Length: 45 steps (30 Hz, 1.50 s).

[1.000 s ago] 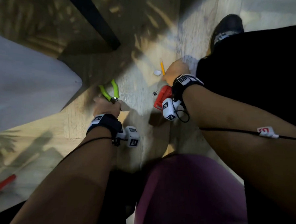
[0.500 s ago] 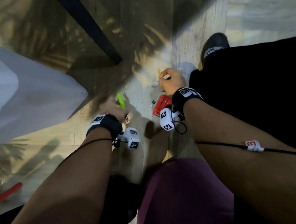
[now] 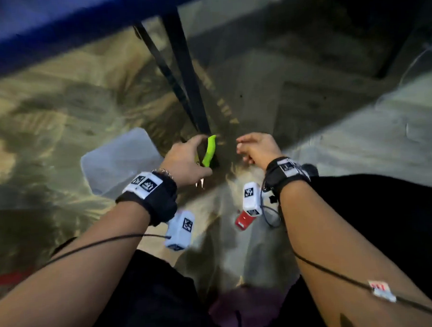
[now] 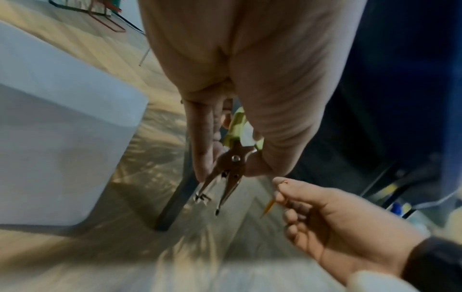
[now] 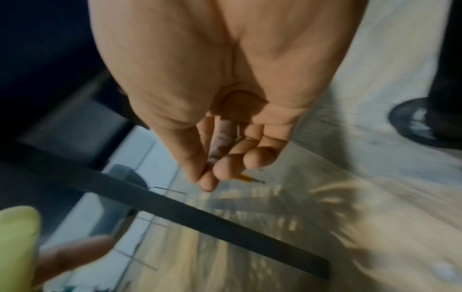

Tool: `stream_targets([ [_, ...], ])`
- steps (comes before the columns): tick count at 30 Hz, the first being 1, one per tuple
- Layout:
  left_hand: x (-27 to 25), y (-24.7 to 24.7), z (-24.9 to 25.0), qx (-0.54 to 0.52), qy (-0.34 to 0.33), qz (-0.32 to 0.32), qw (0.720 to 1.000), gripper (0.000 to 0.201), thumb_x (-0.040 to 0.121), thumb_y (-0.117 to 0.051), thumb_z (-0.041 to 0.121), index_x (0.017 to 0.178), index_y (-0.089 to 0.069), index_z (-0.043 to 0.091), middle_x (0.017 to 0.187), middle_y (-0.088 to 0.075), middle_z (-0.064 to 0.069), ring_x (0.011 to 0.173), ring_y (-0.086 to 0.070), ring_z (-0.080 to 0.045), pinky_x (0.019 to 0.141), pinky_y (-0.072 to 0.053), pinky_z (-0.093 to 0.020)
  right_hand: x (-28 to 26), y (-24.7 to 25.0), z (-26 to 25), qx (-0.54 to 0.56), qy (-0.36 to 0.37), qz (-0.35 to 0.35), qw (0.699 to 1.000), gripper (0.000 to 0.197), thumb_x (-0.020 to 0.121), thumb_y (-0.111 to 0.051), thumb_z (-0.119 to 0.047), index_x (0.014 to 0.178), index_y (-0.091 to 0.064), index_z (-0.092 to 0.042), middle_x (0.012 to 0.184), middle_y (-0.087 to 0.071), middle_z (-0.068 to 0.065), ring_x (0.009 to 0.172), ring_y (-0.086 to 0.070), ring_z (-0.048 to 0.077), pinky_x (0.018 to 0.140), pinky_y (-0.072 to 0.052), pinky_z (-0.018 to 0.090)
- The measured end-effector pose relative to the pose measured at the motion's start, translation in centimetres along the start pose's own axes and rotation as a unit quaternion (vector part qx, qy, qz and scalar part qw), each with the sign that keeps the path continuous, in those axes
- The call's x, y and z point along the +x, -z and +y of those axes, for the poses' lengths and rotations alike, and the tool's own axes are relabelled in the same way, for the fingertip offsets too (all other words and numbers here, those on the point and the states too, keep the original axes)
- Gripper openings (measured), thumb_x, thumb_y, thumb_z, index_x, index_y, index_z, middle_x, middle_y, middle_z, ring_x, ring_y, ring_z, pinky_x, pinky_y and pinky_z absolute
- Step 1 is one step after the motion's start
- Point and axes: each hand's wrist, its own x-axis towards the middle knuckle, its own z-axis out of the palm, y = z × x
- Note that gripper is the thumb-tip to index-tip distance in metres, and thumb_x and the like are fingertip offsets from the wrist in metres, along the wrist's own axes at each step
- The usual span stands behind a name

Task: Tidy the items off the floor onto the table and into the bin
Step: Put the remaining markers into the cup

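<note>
**Both hands raised off the floor, pliers in my left, pencil in my right**

From my head camera, I look down past both forearms at a pale wood floor [image 3: 358,136]. My left hand [image 3: 185,162] is curled around green-handled needle-nose pliers [image 3: 209,151], one bright green handle sticking up past my fingers and the metal tips poking out below my palm. My right hand [image 3: 258,148] hovers just beside it, fingers bent inward; what they hold is hidden here. A white bin [image 3: 119,161] stands on the floor left of my left hand, beside a dark table leg [image 3: 185,72]. A small red object [image 3: 243,220] lies on the floor below my right wrist (too blurred to name). A blue table edge [image 3: 53,34] crosses the top.

From my left wrist, my fingers [image 4: 205,138] and thumb wrap the green grips, and the pliers [image 4: 230,170] point downward with their nose slightly parted. The white bin [image 4: 62,128] sits to the left. My right hand [image 4: 332,217] pinches a yellow pencil [image 4: 268,206], its point angled down.

From my right wrist, my thumb and fingertips [image 5: 225,170] press together around the pencil [image 5: 246,177], whose sharpened orange tip shows just past them. The table leg [image 5: 200,217] runs diagonally below, and a green pliers handle [image 5: 17,243] fills the lower left corner. A black shoe [image 5: 422,122] rests on the floor at right.
</note>
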Motion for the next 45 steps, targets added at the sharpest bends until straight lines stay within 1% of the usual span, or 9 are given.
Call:
stream_targets([
  [6,-11.6,10.3,2.9,-0.087,-0.071,0.126,0.986,0.030,0.068,-0.081,0.040,0.091,-0.064,0.032,0.093,-0.053,-0.008,0.095,-0.052,-0.025,0.069,-0.041,-0.022,-10.7,0.4,-12.5,-0.068,0.228,-0.075,0.968,0.012,0.088,-0.081,-0.014,0.094,-0.082,-0.024,0.083,-0.078,-0.008,0.075,-0.067,0.000,0.076,-0.052,0.021],
  [8,-15.1,13.3,3.7,-0.096,-0.098,0.164,0.977,0.032,0.070,-0.086,0.040,0.095,-0.070,0.028,0.096,-0.053,-0.005,0.091,-0.054,-0.019,0.076,-0.047,-0.026,-13.7,0.7,-16.0,-0.083,0.293,-0.086,0.949,0.011,0.089,-0.081,-0.020,0.097,-0.083,-0.026,0.089,-0.080,-0.006,0.082,-0.071,0.003,0.082,-0.056,0.029],
  [12,-20.2,18.6,5.3,-0.064,-0.136,0.216,0.965,0.032,0.072,-0.084,0.045,0.097,-0.070,0.033,0.098,-0.047,0.005,0.085,-0.050,0.001,0.067,-0.037,-0.007,-18.8,1.0,-23.1,-0.062,0.385,-0.092,0.916,0.013,0.093,-0.077,-0.020,0.104,-0.080,-0.027,0.098,-0.081,-0.004,0.096,-0.076,0.014,0.090,-0.059,0.034],
  [17,-22.8,27.5,8.1,-0.077,-0.160,0.360,0.916,0.025,0.071,-0.084,0.036,0.087,-0.068,0.025,0.086,-0.058,0.002,0.082,-0.055,-0.010,0.065,-0.039,-0.018,-23.4,1.3,-29.2,-0.003,0.454,-0.069,0.888,0.013,0.092,-0.077,-0.013,0.100,-0.080,-0.023,0.090,-0.080,-0.002,0.085,-0.074,0.011,0.082,-0.056,0.022],
  [22,-19.5,38.9,9.8,-0.098,-0.119,0.470,0.869,0.027,0.063,-0.083,0.034,0.082,-0.068,0.022,0.078,-0.070,0.005,0.075,-0.070,-0.018,0.068,-0.057,-0.033,-25.4,1.5,-30.6,0.018,0.475,-0.062,0.878,0.013,0.093,-0.077,-0.018,0.099,-0.080,-0.028,0.085,-0.078,0.000,0.083,-0.073,0.025,0.083,-0.060,0.037],
  [28,-11.8,45.9,9.0,-0.041,0.012,0.422,0.906,0.030,0.056,-0.085,0.027,0.080,-0.070,0.017,0.076,-0.075,0.001,0.075,-0.074,-0.022,0.074,-0.063,-0.038,-25.6,1.5,-30.3,0.013,0.467,-0.064,0.882,0.017,0.092,-0.078,-0.017,0.099,-0.081,-0.031,0.089,-0.079,0.000,0.085,-0.074,0.023,0.085,-0.061,0.042],
  [34,-6.1,44.8,7.4,0.033,0.047,0.392,0.918,0.025,0.066,-0.085,0.022,0.086,-0.072,0.019,0.096,-0.075,-0.004,0.092,-0.070,-0.027,0.081,-0.059,-0.035,-25.6,2.9,-29.8,-0.002,0.445,-0.060,0.893,0.015,0.091,-0.078,-0.018,0.101,-0.081,-0.030,0.097,-0.079,-0.006,0.092,-0.075,0.013,0.084,-0.062,0.030],
  [38,-4.4,43.4,6.6,0.062,0.076,0.366,0.926,0.020,0.062,-0.079,0.025,0.078,-0.067,0.024,0.103,-0.071,-0.005,0.090,-0.068,-0.029,0.070,-0.050,-0.029,-25.2,3.6,-29.4,0.003,0.434,-0.057,0.899,0.016,0.091,-0.078,-0.017,0.102,-0.080,-0.029,0.097,-0.079,-0.005,0.092,-0.076,0.013,0.085,-0.062,0.030],
  [45,-3.8,42.6,5.3,0.043,0.046,0.405,0.912,0.045,0.077,-0.075,0.027,0.121,-0.067,0.031,0.117,-0.070,-0.006,0.101,-0.067,-0.028,0.087,-0.057,-0.035,-24.9,3.4,-29.2,0.003,0.447,-0.061,0.893,0.017,0.092,-0.077,-0.017,0.103,-0.080,-0.030,0.099,-0.079,-0.003,0.095,-0.076,0.017,0.087,-0.062,0.035],
])
